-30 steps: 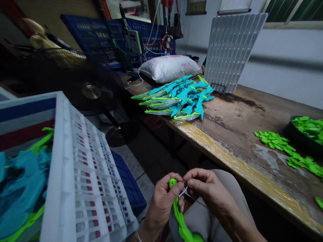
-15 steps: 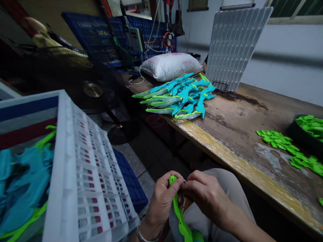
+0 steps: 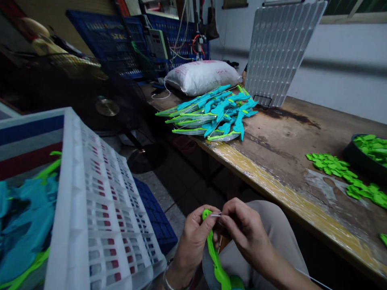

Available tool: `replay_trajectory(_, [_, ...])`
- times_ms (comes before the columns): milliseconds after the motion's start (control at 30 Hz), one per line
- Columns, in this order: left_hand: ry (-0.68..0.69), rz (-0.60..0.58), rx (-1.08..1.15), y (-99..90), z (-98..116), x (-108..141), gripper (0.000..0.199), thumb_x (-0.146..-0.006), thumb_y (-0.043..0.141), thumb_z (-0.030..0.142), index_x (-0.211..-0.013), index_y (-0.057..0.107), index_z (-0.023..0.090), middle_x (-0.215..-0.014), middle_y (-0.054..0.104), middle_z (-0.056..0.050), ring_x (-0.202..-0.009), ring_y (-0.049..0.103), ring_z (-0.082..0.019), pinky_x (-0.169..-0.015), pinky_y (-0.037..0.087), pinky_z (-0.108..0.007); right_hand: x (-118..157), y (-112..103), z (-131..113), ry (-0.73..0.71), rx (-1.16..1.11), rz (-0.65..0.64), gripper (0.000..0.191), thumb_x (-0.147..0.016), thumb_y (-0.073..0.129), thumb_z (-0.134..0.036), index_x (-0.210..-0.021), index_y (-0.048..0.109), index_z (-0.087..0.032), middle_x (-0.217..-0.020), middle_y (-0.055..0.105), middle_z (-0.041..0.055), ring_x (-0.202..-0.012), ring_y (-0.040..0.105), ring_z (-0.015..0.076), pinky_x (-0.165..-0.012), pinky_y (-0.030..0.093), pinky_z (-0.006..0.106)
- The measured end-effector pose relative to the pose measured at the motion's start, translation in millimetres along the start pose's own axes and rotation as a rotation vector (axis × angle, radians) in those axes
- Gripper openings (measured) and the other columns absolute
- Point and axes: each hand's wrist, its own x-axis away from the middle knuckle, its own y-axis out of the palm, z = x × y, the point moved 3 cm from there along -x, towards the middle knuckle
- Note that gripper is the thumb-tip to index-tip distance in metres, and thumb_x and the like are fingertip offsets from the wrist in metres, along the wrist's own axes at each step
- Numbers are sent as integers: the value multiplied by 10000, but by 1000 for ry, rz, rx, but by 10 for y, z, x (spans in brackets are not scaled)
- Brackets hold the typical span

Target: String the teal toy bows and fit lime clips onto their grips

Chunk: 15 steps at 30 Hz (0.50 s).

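My left hand [image 3: 193, 233] is closed round the upper end of a green plastic toy bow [image 3: 220, 274], whose lower part hangs over my lap with a bit of teal showing at the bottom. A thin white string [image 3: 215, 215] runs from the tip of that bow to my right hand [image 3: 249, 231], pinched between thumb and forefinger. More white string trails beside my right forearm. On the table lies a pile of teal and green toy bows [image 3: 223, 110], with strings stretched along some of them.
At my left stands a white slatted crate [image 3: 111, 209] with teal and green pieces [image 3: 28, 221] inside. The wooden table [image 3: 281, 149] carries a white sack [image 3: 205, 76], small green parts [image 3: 332, 167] and a dark bowl [image 3: 347, 151] of green parts. A clear ribbed panel [image 3: 279, 56] stands upright.
My right fingers have shifted slightly up, and more white string shows between them and the bow's tip. String now also shows by my right forearm. The left hand keeps its hold.
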Motion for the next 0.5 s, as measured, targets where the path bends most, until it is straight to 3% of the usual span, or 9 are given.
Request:
replay_trajectory(133, [-4,27,25,14,27,7,472,-667,876,548,-802,638,164,-451,560,54,-351,477,-87,-364,399,-182,84,131,14,-17,26,189,152,-1006,553,-203,-855,561,-200,-805,591,0,-670,574,114,-608,458,220])
replay_trajectory(233, [-1,54,48,17,48,6,482,-621,909,527,-789,637,166,-474,572,54,-371,486,-85,-377,394,-182,99,169,-4,-82,89,256,127,-983,552,-163,-861,557,-200,-825,607,12,-672,582,119,-615,471,227])
replay_trajectory(500, [-8,50,47,42,67,21,470,-626,907,526,-734,617,172,-467,549,63,-375,475,-83,-377,374,-178,125,150,-59,-220,248,166,143,-985,516,-89,-895,537,-198,-893,595,40,-744,593,137,-643,467,235])
